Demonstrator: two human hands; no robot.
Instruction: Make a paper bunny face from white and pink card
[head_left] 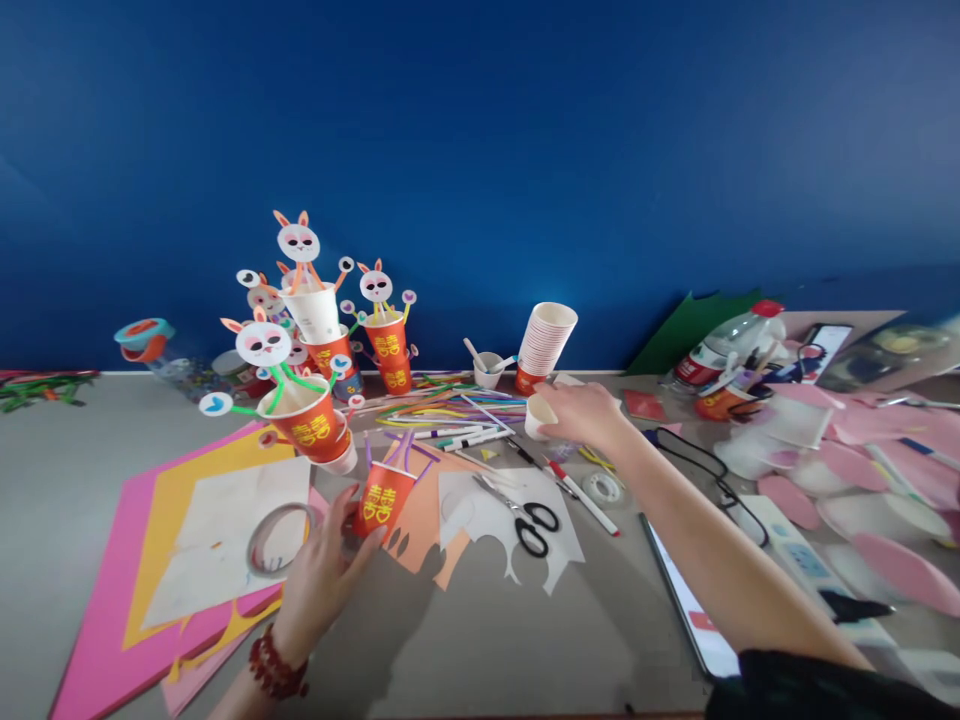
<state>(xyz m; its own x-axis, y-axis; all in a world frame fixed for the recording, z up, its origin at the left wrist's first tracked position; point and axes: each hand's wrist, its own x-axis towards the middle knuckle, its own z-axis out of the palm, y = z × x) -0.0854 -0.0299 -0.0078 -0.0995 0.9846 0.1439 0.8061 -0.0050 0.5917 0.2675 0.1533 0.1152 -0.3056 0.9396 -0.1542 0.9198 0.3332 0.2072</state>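
Note:
My left hand point(322, 565) is closed around a red paper cup point(381, 500) with gold characters, just above the table. Purple pipe cleaners point(403, 452) stick out of its top. My right hand point(589, 412) reaches across the table, its fingers closed on the rim of a small white paper cup point(537, 420); the fingertips are partly hidden. Behind that hand stands a tall stack of paper cups point(546, 340). Black-handled scissors point(527, 515) lie on cut white paper point(480, 500) between my hands, beside cut orange paper point(421, 520).
Rabbit figures in cups point(304, 420) crowd the back left. Pink and yellow sheets point(112, 580) lie left, under a tape roll point(279, 540). Markers point(472, 438) and pipe cleaners spread mid-table. At right are a plastic bottle point(724, 345), a tablet point(690, 600), a cable and pink pieces point(862, 420).

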